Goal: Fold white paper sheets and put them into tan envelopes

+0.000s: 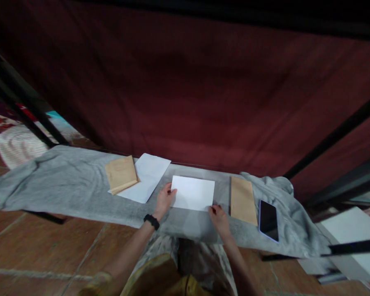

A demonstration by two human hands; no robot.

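Observation:
A white sheet of paper (193,193) lies wider than tall on the grey cloth, straight in front of me. Its left edge is pinched by my left hand (164,200), the thumb resting over the paper and the fingers curled. At the lower right corner, my right hand (219,218) has its closed fingertips on the paper. Left of the sheet is another white paper (151,174), partly covered by a brown paper envelope (121,172). To the right of my right hand lies a flat brown envelope (243,201).
A dark-screened phone (269,220) sits right of the flat envelope. Grey cloth (77,181) covers the narrow surface and bunches up at its right end. Behind hangs a dark red curtain (191,90) between black bars (339,137). White boxes (354,230) stand at lower right.

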